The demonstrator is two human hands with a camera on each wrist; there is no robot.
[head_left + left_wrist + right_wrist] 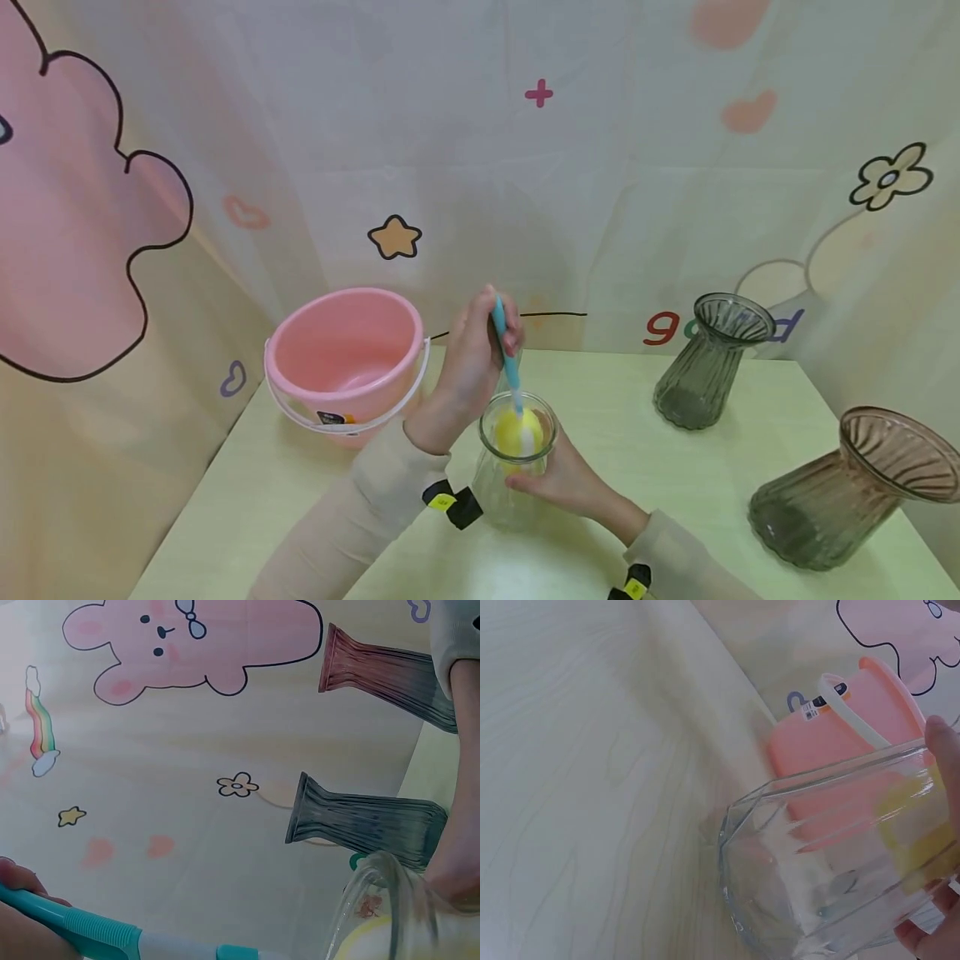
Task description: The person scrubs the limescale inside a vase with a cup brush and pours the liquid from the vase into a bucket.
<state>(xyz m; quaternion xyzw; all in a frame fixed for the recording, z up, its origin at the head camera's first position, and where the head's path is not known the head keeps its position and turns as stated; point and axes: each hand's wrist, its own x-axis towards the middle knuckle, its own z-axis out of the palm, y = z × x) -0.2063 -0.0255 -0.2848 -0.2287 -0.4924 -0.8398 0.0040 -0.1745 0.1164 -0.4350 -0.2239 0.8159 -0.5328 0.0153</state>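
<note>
My left hand (468, 362) grips the teal and white handle (507, 354) of a sponge brush, raised above a clear glass vase (491, 492). Inside the vase, below its rim, sits the brush's yellow sponge head (516, 431). Around the vase's side curls my right hand (566, 475), its thumb toward the front. In the right wrist view the ribbed glass wall (780, 855) shows, with the yellow sponge (911, 829) behind it. The left wrist view catches the teal handle (90, 930) in the fingers. Whether the vase's base touches the table, I cannot tell.
Left of the hands stands a pink bucket (360, 400) with a white handle. A grey-green glass vase (697, 375) is at the back right of the pale table (637, 500), and a brownish one (817, 500) nearer the right edge. A printed curtain (570, 208) hangs behind.
</note>
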